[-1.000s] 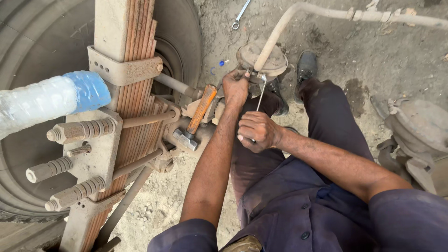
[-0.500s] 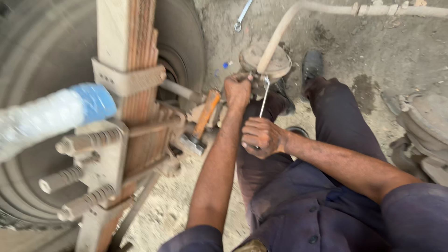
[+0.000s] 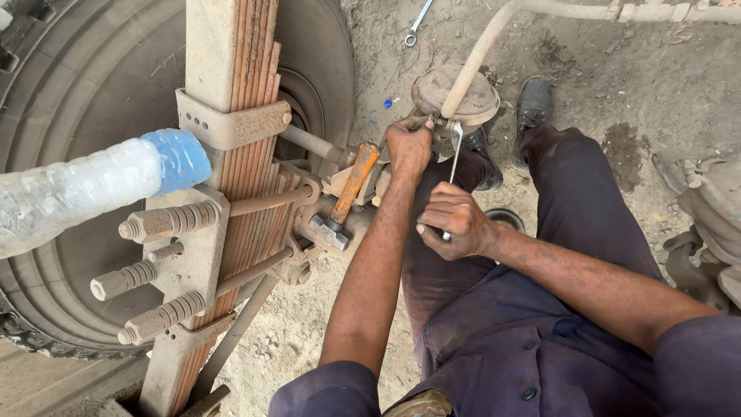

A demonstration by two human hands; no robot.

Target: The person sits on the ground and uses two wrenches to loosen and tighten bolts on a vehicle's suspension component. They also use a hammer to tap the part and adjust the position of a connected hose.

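Note:
My right hand (image 3: 455,222) is closed around the lower end of a slim metal spanner (image 3: 454,158), whose head sits at a fitting under a round, dusty brake chamber (image 3: 455,96). My left hand (image 3: 409,144) pinches a small part at that same fitting, just left of the spanner head. A pale hose (image 3: 494,38) runs from the chamber up and to the right. A hammer (image 3: 347,197) with an orange handle lies propped on the axle parts left of my left forearm.
A rusty leaf spring pack (image 3: 239,154) with threaded U-bolts (image 3: 158,224) stands in front of a big tyre (image 3: 93,77). A clear plastic bottle with a blue cap (image 3: 100,185) sticks in from the left. Another spanner (image 3: 417,19) lies on the dirt ground.
The view has shifted slightly and steadied. Both hands stay at the fitting, with the right hand still holding the spanner in about the same place.

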